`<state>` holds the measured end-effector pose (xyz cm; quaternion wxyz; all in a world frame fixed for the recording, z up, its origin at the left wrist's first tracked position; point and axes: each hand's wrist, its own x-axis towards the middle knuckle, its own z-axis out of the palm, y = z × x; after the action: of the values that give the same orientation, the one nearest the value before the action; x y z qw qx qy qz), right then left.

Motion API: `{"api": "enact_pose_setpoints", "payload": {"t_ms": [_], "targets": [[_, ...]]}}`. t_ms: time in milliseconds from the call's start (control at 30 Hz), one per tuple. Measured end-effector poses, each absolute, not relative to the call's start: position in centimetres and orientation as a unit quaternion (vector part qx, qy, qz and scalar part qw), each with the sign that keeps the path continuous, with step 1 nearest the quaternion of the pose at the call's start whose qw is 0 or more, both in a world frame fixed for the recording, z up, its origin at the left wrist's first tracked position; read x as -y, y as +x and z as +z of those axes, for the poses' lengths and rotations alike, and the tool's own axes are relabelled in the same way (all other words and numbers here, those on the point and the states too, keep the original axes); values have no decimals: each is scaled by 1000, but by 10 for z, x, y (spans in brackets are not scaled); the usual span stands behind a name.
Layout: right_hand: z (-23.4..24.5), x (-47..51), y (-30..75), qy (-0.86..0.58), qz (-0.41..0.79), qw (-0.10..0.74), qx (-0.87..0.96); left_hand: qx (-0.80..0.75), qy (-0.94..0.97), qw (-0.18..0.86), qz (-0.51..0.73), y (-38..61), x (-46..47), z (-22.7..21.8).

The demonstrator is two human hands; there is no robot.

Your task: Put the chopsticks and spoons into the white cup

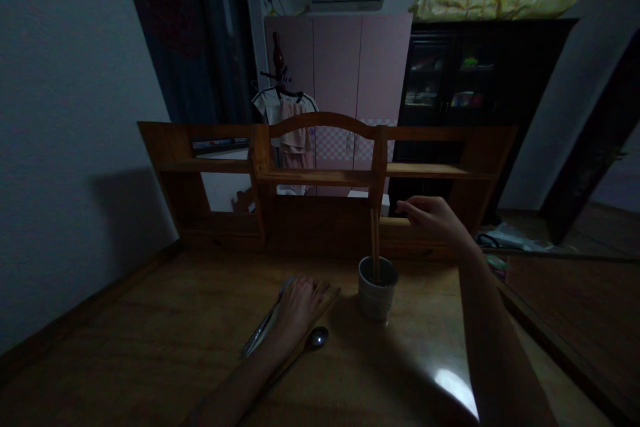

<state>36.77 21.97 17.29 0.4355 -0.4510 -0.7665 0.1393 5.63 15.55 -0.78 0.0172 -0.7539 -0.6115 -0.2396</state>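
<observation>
My left hand (298, 310) lies palm down on a small group of utensils on the wooden table. Its fingers rest over light wooden sticks (330, 298), partly hidden beneath it. Metal cutlery (260, 332) sticks out along its left side. A spoon (317, 337) with a shiny bowl lies just right of my wrist, its handle running toward me. A pale cup (378, 297) stands upright to the right, with wooden chopsticks (375, 247) leaning up inside it. Above and right of the cup, my right hand (431, 217) is raised, fingertips pressed together, nothing visible in them.
A wooden shelf unit (320, 177) runs along the back of the table (190, 307). A wall (75, 147) closes off the left side. Beyond stand a pink wardrobe (335, 67) and a dark cabinet (520, 67). The room is dim.
</observation>
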Motion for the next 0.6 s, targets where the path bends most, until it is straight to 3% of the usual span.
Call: {"api": "enact_pose_setpoints", "payload": {"t_ms": [600], "targets": [[172,-220,368,-450,121,441,767,602,-751,52,-266,58,-159,-7]]}}
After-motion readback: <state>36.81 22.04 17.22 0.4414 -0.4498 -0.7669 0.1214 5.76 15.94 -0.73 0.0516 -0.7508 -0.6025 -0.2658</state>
